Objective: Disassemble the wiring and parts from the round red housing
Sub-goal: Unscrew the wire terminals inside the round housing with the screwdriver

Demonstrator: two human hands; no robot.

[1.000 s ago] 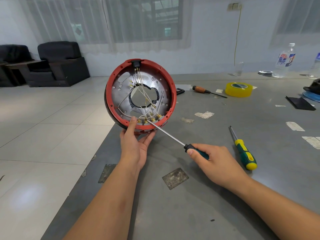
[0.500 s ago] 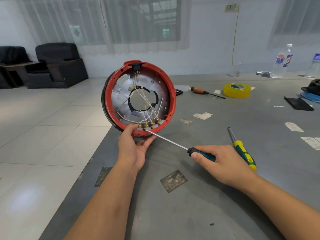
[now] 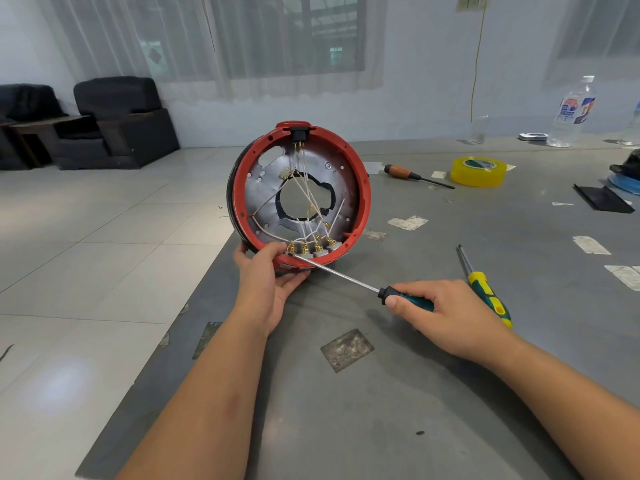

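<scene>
The round red housing [image 3: 360,183] is standing on edge at the near-left corner of the desk [image 3: 450,393], its open side facing the person, and the left hand [image 3: 268,277] is holding its bottom rim, thumb curled over the edge and fingers cupping underneath. Inside, thin white wires [image 3: 304,192] are running from a black socket [image 3: 298,133] at the top, across a silver plate [image 3: 343,181] with a central hole, down to a row of brass terminals [image 3: 313,247] just above that grip. The right hand [image 3: 450,315] is wrapping its fingers around the dark green handle of a screwdriver [image 3: 341,276], whose shaft is reaching up and left so that the tip is sitting at the leftmost terminal, right beside the left thumb. The step in hand seems to be freeing the wiring at that terminal row; none of it looks detached yet. The next move is probably calling for a steady push or twist at the tip while the left grip is bracing the housing, with care that the blade is not slipping toward the thumb. Right of the right-hand grip a yellow-and-green screwdriver [image 3: 486,292] is lying; farther beyond are an orange-handled screwdriver [image 3: 412,174], a roll of yellow tape [image 3: 478,171] and a plastic bottle [image 3: 571,112], whose red-and-blue label is too blurred to read.
</scene>
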